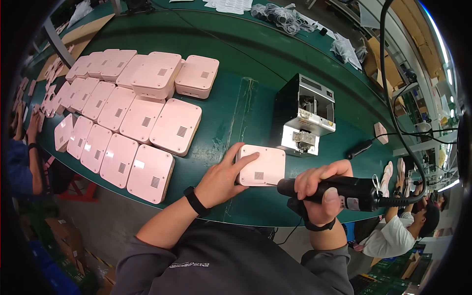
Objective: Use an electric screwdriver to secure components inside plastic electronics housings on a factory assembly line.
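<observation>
A pale pink, rounded-square plastic housing point(268, 162) with a small slotted vent lies on the green bench in front of me. My left hand point(227, 178) grips its left side, thumb at the near edge and fingers over the top. In my right hand point(322, 189) is a black corded electric screwdriver point(351, 192), held almost level. Its thin bit reaches the housing's near right corner; whether it sits in a screw is too small to tell. A black and silver screw feeder machine point(306, 118) stands just beyond the housing.
Rows of similar pink housings point(150, 169) fill the bench's left, some stacked. A second black screwdriver point(359, 149) lies right of the machine, near a small pink part point(381, 132). The driver's black cable point(410, 142) loops up at right. Co-workers sit at both sides.
</observation>
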The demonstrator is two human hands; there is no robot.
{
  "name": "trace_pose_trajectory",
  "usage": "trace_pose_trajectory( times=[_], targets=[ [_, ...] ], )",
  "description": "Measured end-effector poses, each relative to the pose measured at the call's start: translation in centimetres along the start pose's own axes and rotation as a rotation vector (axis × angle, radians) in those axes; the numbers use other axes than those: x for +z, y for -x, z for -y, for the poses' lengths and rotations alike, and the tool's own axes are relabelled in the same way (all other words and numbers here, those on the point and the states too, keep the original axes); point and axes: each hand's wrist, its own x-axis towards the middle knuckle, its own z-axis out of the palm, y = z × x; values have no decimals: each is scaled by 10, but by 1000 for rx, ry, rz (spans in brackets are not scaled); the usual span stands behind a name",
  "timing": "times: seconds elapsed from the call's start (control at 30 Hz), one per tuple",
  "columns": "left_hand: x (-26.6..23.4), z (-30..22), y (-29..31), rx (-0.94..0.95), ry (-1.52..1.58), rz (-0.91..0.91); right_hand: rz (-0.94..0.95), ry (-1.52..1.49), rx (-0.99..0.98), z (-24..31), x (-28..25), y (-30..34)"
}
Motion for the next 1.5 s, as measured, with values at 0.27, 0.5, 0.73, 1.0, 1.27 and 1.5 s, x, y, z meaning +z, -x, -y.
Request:
trace_pose_trajectory(
  times=[0.27,0.5,0.73,1.0,1.27,1.5],
  targets=[
    [2,1,1,7,23,-17,48,41,21,-12,4,11],
    [3,2,-1,79,-9,-45,49,58,29,-13,7,9],
    [2,1,2,60,-36,-34,-209,114,-187,-1,-35,-28],
    [-1,-3,1,-4,-10,23,-349,200,-252,-9,-65,-65],
    [2,0,2,-1,-12,-7,-217,44,-89,1,-38,-45],
    [2,-1,1,54,-32,-39,101,-74,1,16,26,-16]
  ],
)
